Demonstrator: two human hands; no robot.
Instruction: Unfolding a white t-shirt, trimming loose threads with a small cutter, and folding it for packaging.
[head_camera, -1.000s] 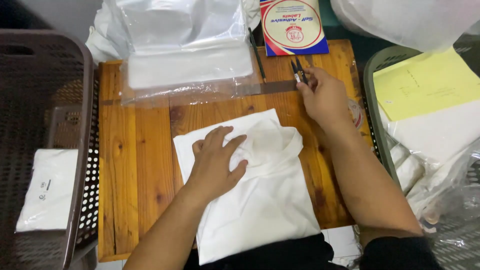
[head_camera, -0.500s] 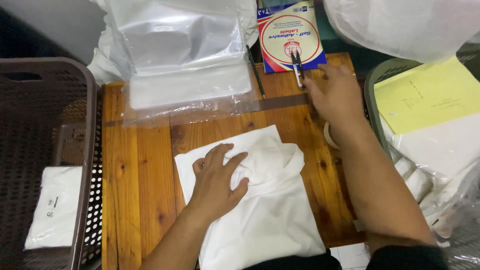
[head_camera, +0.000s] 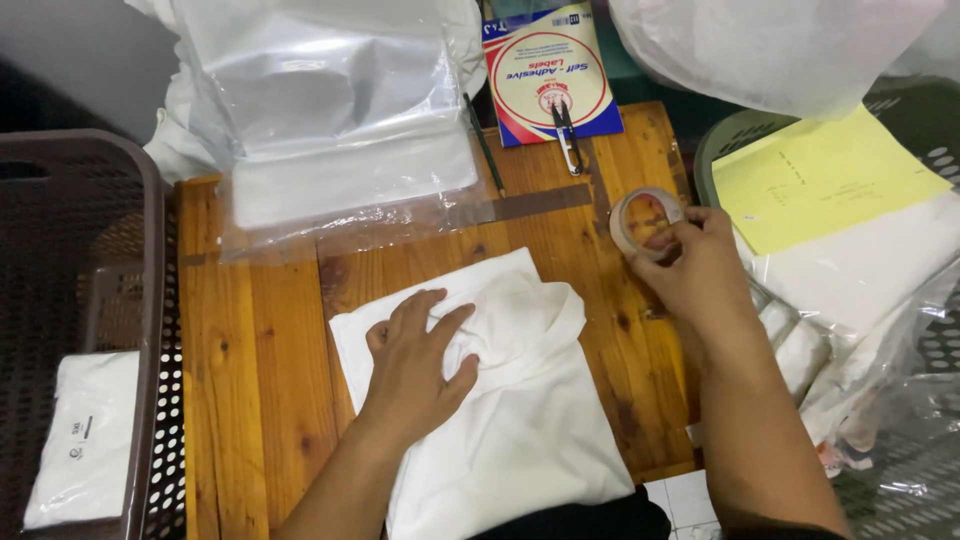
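Nearest the camera, a folded white garment (head_camera: 520, 420) lies on the wooden worktop (head_camera: 250, 400), its lower edge reaching the near rim. The left hand (head_camera: 415, 365) rests flat on it, fingers spread, its grip released and pressing the cloth down near the collar fold. Further out and to the right, the right hand (head_camera: 700, 275) has its grip clenched on a roll of clear tape (head_camera: 645, 222), held up on edge just above the worktop. Beyond that, a stack of clear plastic bags (head_camera: 340, 150) lies across the far left of the worktop, and small snips (head_camera: 567, 140) sit on a label packet (head_camera: 550, 75). A dark basket (head_camera: 90, 300) stands at left, a yellow sheet (head_camera: 820, 180) at right.
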